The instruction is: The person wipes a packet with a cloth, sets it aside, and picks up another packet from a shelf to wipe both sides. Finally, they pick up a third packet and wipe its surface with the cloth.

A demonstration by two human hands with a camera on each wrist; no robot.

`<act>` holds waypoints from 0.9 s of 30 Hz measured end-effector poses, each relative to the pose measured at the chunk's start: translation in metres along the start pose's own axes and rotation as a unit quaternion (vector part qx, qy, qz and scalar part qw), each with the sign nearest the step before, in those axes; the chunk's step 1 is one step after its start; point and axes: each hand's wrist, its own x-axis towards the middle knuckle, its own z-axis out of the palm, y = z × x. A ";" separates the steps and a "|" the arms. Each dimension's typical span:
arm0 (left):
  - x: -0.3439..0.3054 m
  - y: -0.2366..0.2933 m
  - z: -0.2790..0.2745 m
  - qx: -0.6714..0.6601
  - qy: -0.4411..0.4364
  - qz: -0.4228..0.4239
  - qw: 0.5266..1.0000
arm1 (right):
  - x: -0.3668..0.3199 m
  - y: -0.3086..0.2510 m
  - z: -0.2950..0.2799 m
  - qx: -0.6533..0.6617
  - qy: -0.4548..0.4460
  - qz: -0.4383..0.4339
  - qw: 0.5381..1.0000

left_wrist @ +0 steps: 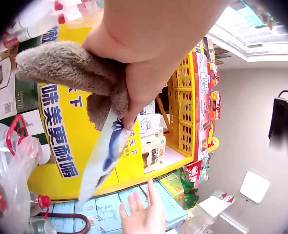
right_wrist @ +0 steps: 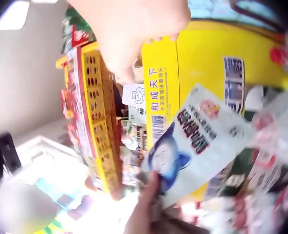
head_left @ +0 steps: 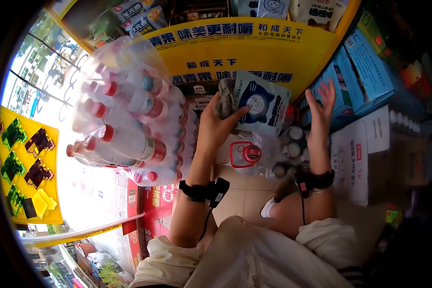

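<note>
My left hand point(head_left: 213, 126) grips a pale blue snack packet point(head_left: 273, 103) with a dark blue cat-shaped print, thumb over its front. The same hand holds a bunched grey-brown cloth point(head_left: 225, 98), which looks fuzzy in the left wrist view, where its loose end point(left_wrist: 61, 68) sticks out past the palm. In the right wrist view the packet point(right_wrist: 210, 134) shows its printed face, tilted. My right hand point(head_left: 322, 103) is raised to the right of the packet, fingers spread and holding nothing, close to the blue boxes point(head_left: 355, 77).
Shrink-wrapped bottles with red caps point(head_left: 129, 115) are stacked at left. Ahead stands a yellow display rack point(head_left: 216, 48) with packets on its shelf. A large clear jug with a red cap point(head_left: 252, 153) and several cans point(head_left: 293, 139) stand below the packet. A white carton point(head_left: 355, 153) sits at right.
</note>
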 end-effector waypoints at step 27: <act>-0.011 0.006 0.022 -0.330 0.046 -0.031 0.943 | -0.041 0.009 0.038 0.203 -0.185 0.263 0.925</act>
